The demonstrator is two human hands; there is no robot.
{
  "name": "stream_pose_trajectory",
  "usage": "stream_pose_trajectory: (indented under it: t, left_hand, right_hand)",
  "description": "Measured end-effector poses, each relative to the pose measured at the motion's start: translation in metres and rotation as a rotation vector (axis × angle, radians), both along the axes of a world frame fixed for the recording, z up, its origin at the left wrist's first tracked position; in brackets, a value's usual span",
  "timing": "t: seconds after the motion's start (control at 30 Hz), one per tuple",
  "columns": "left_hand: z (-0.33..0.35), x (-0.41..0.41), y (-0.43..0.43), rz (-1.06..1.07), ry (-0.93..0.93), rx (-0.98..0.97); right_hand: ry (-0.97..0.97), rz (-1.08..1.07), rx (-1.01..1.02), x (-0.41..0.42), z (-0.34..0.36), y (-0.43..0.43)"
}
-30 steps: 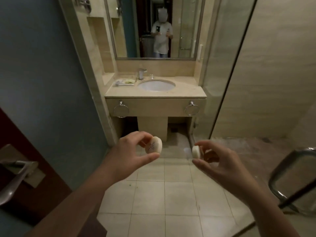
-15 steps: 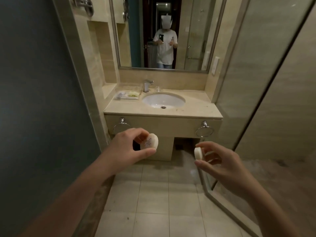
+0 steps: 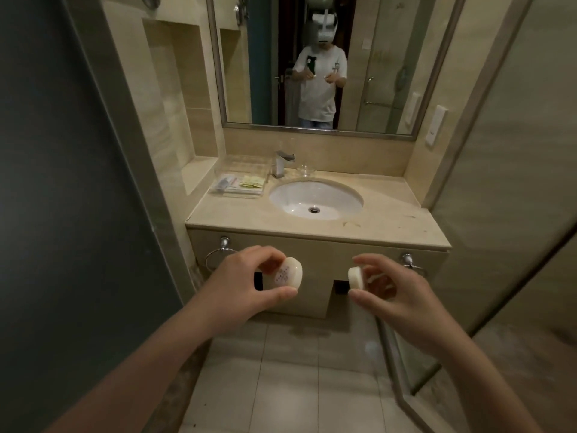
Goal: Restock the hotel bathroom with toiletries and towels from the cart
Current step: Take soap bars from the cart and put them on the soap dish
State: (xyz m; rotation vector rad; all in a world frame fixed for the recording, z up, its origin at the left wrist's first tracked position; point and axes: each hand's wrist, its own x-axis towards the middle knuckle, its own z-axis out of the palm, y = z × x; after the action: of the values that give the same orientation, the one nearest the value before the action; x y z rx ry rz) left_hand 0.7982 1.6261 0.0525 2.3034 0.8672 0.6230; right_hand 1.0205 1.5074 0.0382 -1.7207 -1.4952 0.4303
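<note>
My left hand (image 3: 240,282) pinches a round white wrapped soap (image 3: 288,274) with small print on its face, held between thumb and fingers. My right hand (image 3: 393,292) pinches a second round white soap (image 3: 356,278), seen edge-on. Both are held up in front of the vanity's front panel, below the beige countertop (image 3: 390,223). A clear tray (image 3: 239,185) with packets of toiletries sits at the counter's back left, beside the faucet (image 3: 281,162). The white oval sink (image 3: 315,200) is in the counter's middle.
A small glass dish (image 3: 305,170) stands right of the faucet. Towel rings (image 3: 218,254) hang at both ends of the vanity front. A dark wall closes the left side; a glass shower partition (image 3: 499,198) stands at the right. The mirror (image 3: 312,64) shows a person.
I have moved closer to the vanity, which now fills more of the view. Both hands keep their soaps and have risen to the level of the vanity front.
</note>
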Motion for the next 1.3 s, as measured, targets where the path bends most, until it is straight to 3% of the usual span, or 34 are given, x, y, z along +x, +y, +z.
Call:
stream_pose_trajectory:
  t: [0.6,0.83,1.3]
  left_hand:
    - [-0.02,0.207,0.209,0.124,0.023,-0.057]
    - [-0.025,0.252,0.3,0.125,-0.044,-0.175]
    - [-0.038,0.321,0.561,0.022,0.01,-0.061]
  right_hand:
    - [0.07,0.103,-0.104,0.217,-0.01,0.238]
    - [0.058,0.096,-0.112,0.26,-0.016,0.322]
    - [0.061,-0.053,-0.147,0.327,-0.021,0.552]
